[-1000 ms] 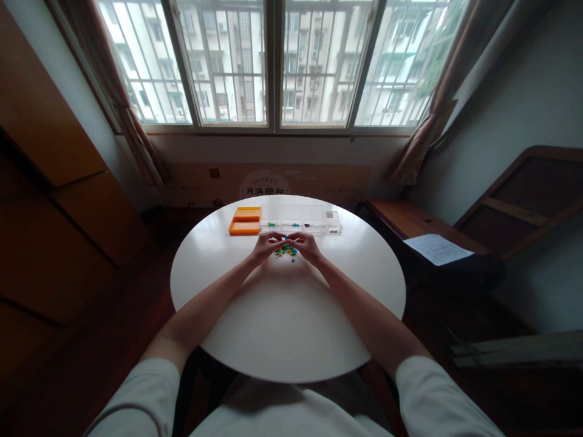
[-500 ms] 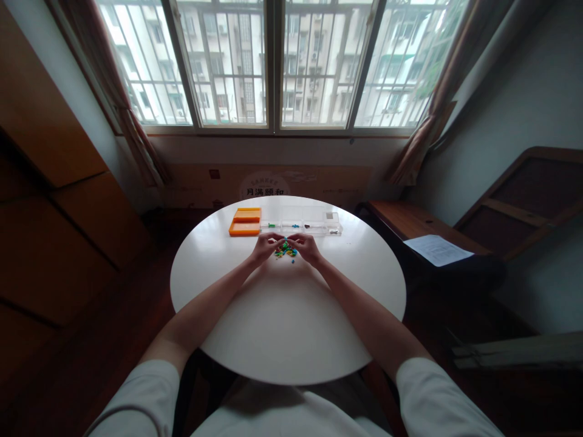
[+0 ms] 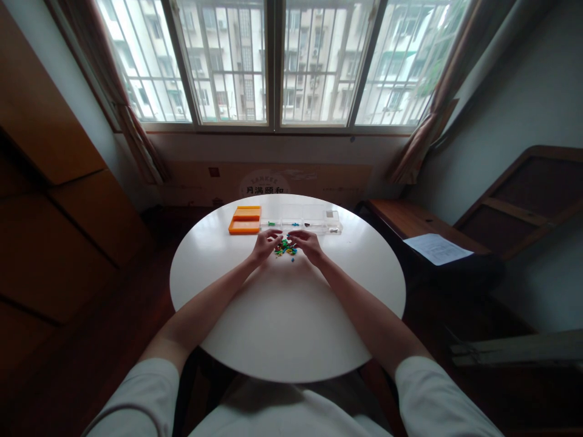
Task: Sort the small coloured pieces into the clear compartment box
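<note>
A heap of tiny coloured pieces [image 3: 286, 247], mostly green, yellow, blue and dark red, lies on the white round table [image 3: 286, 315]. Over its left side hovers my left hand [image 3: 266, 243], thumb and forefinger slightly apart, with nothing visible between them. My right hand [image 3: 308, 244] is at the heap's right side, its fingertips pinched on a small blue piece [image 3: 288, 235]; its exact shape is too small to make out. One loose blue piece [image 3: 293, 260] lies just nearer to me than the heap.
Behind my hands stand an orange tray [image 3: 245, 229] and a row of clear compartment boxes [image 3: 319, 226]. Some compartments hold small green pieces [image 3: 271, 224], blue pieces [image 3: 296, 224] and dark pieces [image 3: 306, 224]. A paper sheet [image 3: 438, 249] lies on a wooden bench [image 3: 405, 220] at right.
My hands were together at a light blue piece above the heap. Their fingertips have now drawn apart, leaving a small gap, with a blue piece at the right fingertips.
</note>
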`<state>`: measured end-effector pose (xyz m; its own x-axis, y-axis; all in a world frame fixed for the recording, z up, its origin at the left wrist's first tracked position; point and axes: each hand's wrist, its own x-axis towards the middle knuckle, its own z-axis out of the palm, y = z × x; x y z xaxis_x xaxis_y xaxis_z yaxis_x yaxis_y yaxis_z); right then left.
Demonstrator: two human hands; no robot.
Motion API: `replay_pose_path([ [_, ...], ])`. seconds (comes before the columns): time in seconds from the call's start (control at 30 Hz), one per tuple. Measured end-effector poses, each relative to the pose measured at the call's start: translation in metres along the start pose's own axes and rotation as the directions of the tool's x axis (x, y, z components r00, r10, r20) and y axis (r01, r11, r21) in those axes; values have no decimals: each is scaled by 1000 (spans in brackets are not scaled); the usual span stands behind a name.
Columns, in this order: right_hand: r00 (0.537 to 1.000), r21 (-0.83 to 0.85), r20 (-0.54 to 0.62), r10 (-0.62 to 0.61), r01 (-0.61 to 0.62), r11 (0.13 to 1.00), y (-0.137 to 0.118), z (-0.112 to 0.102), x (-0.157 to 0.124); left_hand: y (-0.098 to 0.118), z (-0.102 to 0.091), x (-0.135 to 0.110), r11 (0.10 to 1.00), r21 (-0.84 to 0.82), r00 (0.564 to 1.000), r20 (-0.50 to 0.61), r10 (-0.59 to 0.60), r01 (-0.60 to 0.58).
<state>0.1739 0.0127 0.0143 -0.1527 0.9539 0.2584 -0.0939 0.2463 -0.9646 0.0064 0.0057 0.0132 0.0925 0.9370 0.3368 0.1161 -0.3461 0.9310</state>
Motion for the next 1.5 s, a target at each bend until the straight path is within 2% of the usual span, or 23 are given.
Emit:
replay_pose_path([
  [0.13, 994, 17, -97, 50, -49, 999, 10, -8, 5, -1, 0, 0, 999, 18, 996, -89, -26, 27],
  [0.27, 981, 73, -177, 82, -70, 995, 16, -16, 9, -5, 1, 0, 999, 26, 995, -98, -35, 38],
  [0.43, 973, 136, -211, 97, -70, 988, 15, -19, 12, -14, 5, 0, 1000, 23, 998, -65, -3, 5],
  [0.57, 962, 167, -254, 98, -57, 984, 10, -18, 18, -17, 7, 0, 1000, 17, 996, -86, 12, -11],
  [0.77, 958, 72, -275, 86, -69, 995, 10, -18, 37, -13, 7, -2, 1000, 14, 996, -90, 6, -5],
  [0.9, 925, 62, -359, 127, -112, 992, 16, -20, 56, -12, 7, -3, 1000, 1, 996, -94, 2, -2],
  [1.03, 945, 52, -307, 111, -100, 994, 16, -22, 65, -14, 7, -3, 1000, 1, 996, -88, 15, -15],
  [1.2, 936, -31, -332, 119, -137, 990, 2, -26, 54, -16, 7, -3, 1000, 4, 996, -86, 14, -14],
  [1.37, 880, -46, -419, 226, -269, 962, -15, -26, 35, -14, 7, -3, 1000, 7, 996, -89, 5, -4],
  [1.5, 898, -146, -363, 248, -317, 937, -9, -22, 19, -12, 7, -3, 999, 35, 996, -89, 10, -7],
])
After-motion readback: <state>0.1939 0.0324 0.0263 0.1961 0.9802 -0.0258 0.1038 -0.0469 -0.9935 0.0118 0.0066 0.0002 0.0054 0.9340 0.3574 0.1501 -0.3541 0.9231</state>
